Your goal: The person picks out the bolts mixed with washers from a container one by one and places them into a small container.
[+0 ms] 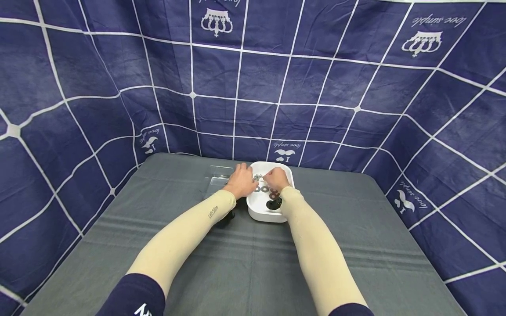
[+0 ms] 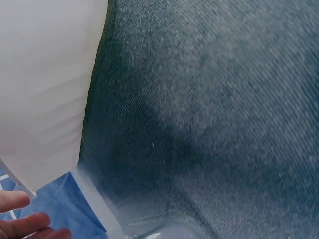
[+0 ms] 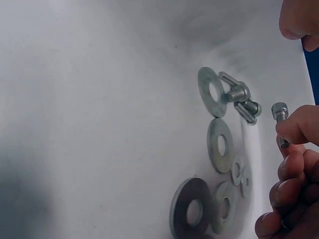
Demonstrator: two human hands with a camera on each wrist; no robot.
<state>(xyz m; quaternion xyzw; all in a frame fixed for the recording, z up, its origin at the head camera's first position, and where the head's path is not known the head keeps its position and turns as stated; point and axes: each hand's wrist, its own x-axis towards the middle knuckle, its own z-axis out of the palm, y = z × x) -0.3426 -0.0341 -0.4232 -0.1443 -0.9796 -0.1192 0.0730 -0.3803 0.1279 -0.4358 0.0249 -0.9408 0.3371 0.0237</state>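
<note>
My right hand [image 1: 276,178] is over the white bin [image 1: 262,217] and pinches a small silver socket-head screw [image 3: 280,109] between thumb and fingertips, head up. On the bin floor close by lie several silver screws [image 3: 239,92], flat grey washers [image 3: 213,142] and a larger dark washer [image 3: 182,201]. My left hand [image 1: 242,181] is at the bin's left rim, its thumb reaching over the inside. Its fingers [image 2: 25,225], relaxed and slightly spread, show just past the bin's corner in the left wrist view.
Left of the bin stands a clear plastic container [image 1: 218,181], partly behind my left hand. A dark object [image 1: 227,218] shows under my left forearm. Black pieces [image 1: 273,204] lie at the bin's near end. Grey cloth [image 1: 253,263] covers the table, with blue checked curtains [image 1: 261,79] around it.
</note>
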